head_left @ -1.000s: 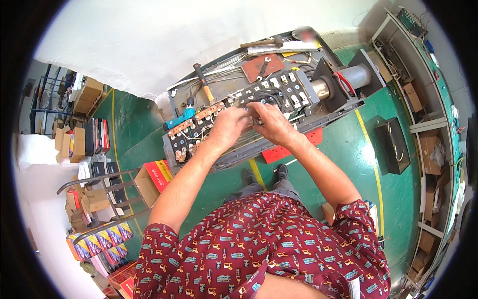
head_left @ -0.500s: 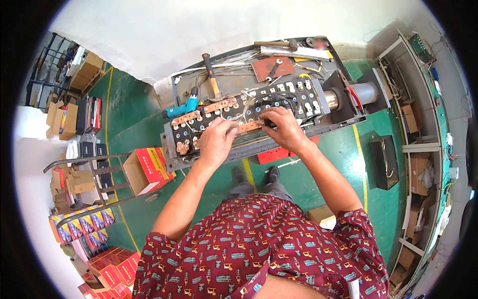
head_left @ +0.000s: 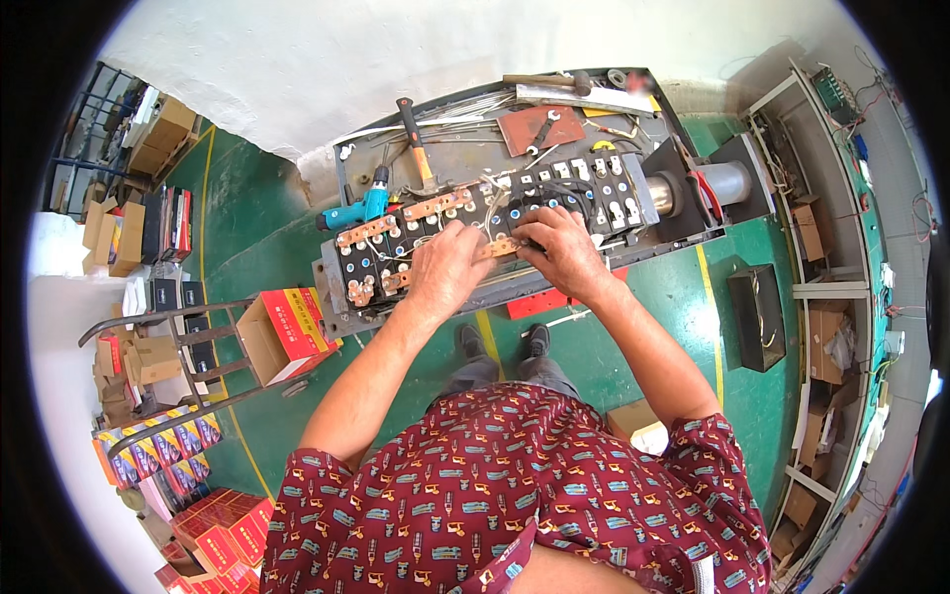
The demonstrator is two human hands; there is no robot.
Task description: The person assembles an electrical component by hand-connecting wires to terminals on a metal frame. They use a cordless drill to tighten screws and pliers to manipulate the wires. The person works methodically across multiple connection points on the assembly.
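A long black battery pack (head_left: 369, 266) with rows of round terminals and copper strips stretches across the workbench in front of me. My left hand (head_left: 447, 269) is curled over its near row, fingertips pressed at the left end of a copper strip (head_left: 501, 247). At the strip's other end, my right hand (head_left: 564, 253) has its fingers bent and pinched, thumb beneath. The fingertips are partly hidden. Thin pale wires (head_left: 483, 203) run over the terminals, and another copper strip (head_left: 438, 205) lies on the far row.
A teal cordless drill (head_left: 358, 210) and a hammer (head_left: 415, 148) lie behind the pack's left part. Farther back, a wrench (head_left: 541, 132) rests on a reddish board. A hand cart (head_left: 178, 340) carries an open red box (head_left: 297, 335) at left; a black bin (head_left: 756, 317) stands right.
My left hand has shifted right along the near row, closer to my right hand. My right hand stays at nearly the same spot. The view has shifted slightly.
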